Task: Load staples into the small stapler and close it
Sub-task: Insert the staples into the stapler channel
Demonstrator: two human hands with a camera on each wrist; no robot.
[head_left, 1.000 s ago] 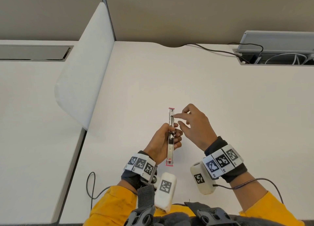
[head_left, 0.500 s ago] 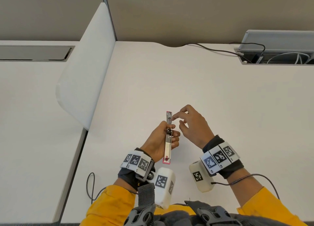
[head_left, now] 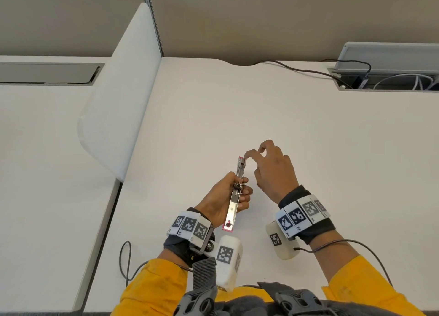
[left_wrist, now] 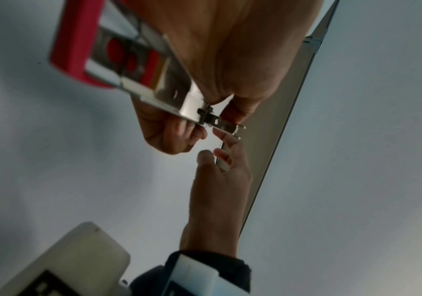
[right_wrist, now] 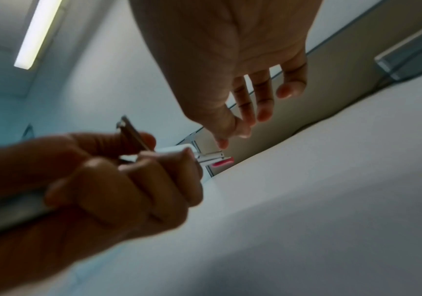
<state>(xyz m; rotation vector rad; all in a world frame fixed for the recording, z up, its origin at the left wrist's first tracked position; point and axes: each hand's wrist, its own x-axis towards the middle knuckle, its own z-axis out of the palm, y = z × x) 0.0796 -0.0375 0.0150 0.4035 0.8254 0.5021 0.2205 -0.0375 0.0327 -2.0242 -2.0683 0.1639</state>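
Observation:
A small pink-and-metal stapler [head_left: 234,204] is folded open above the white desk [head_left: 308,149]. My left hand [head_left: 221,196] grips it around the hinge, pink base end toward me. The left wrist view shows that pink end [left_wrist: 73,50] close up and the hinge [left_wrist: 205,116] past my curled fingers. My right hand [head_left: 251,155] is at the stapler's far pink tip [right_wrist: 222,162], thumb and index pinched together just above the metal rail [right_wrist: 205,155]. A short silver strip [left_wrist: 222,158], apparently the staples, sits between that thumb and the fingers.
A white divider panel [head_left: 118,89] stands at the left, with a gap between desks [head_left: 111,208] below it. An open cable tray [head_left: 389,63] and a black cable [head_left: 297,69] lie at the back right. A thin cord [head_left: 124,261] loops by my left sleeve.
My right thumb and index have moved from the middle of the open rail to its far tip. The left hand has drawn the stapler slightly nearer and tilted it, grip unchanged.

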